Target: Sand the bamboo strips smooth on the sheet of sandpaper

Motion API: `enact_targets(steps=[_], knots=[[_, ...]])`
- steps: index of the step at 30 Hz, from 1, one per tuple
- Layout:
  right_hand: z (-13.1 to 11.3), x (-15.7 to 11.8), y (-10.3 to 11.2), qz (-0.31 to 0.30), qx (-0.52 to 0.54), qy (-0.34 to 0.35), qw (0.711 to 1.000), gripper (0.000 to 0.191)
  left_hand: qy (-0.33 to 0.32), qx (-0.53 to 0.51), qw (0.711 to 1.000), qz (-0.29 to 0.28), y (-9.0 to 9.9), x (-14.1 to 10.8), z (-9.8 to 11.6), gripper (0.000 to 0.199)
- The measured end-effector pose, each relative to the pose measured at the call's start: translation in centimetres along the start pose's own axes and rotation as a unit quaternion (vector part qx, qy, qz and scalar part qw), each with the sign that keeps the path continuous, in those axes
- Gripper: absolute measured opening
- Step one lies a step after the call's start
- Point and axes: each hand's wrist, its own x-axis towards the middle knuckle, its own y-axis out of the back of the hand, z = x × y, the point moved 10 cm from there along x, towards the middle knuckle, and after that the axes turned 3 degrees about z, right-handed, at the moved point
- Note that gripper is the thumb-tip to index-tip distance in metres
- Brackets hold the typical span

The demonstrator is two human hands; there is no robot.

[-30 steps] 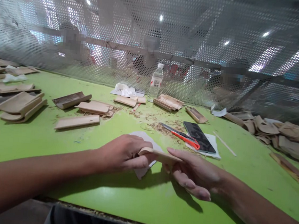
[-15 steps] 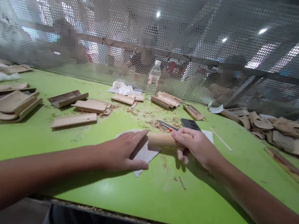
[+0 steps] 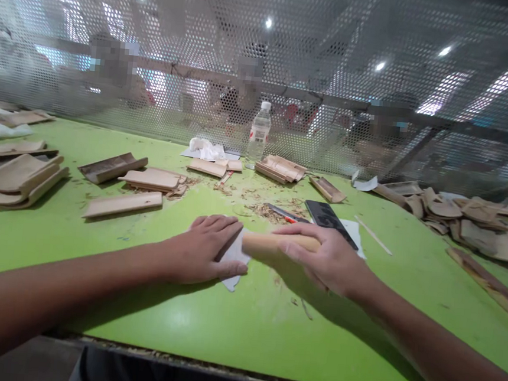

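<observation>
My right hand [image 3: 326, 256] is wrapped round a pale, curved bamboo piece [image 3: 262, 244] above the green table [image 3: 224, 324]. The piece's left end is beside my left hand [image 3: 207, 248], over a light grey sheet [image 3: 234, 263]. My left hand lies flat on that sheet with the thumb apart from the fingers, covering much of it. Just behind my right hand are a dark phone [image 3: 329, 218] and a cutter knife with a red part [image 3: 285, 213].
Bamboo pieces lie at the left [image 3: 26, 182] and in a heap at the right [image 3: 482, 225]. A water bottle [image 3: 259, 134] stands before a perforated screen [image 3: 181, 48]. Shavings [image 3: 263, 212] are scattered mid-table. Blurred people show behind the screen.
My right hand has turned over the bamboo piece, its fingers now on top. The piece has shifted slightly left, and more of the phone shows. My left hand has moved slightly left.
</observation>
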Motion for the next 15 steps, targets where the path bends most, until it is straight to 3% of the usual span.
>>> enact_targets(steps=[3,5,8,12,15], knots=[[1.3,0.3,-0.9,-0.037,0.028,-0.057,0.997,0.039,0.005,0.002,1.000,0.000,0.1,0.0,0.0,0.085],[1.5,0.5,0.1,0.005,0.013,-0.066,0.998,0.044,0.008,0.000,1.000,0.001,0.1,0.1,-0.1,0.086],[1.0,0.6,0.9,0.044,-0.001,-0.035,0.998,0.045,0.015,0.002,1.000,-0.004,-0.2,0.1,-0.2,0.090],[0.5,0.5,-0.5,-0.024,0.007,0.000,1.000,0.045,0.016,0.009,1.000,-0.017,-0.5,0.0,-0.2,0.092],[-0.3,0.5,0.8,0.043,-0.084,0.053,0.994,0.044,0.019,0.011,0.999,-0.025,-0.5,0.0,-0.2,0.097]])
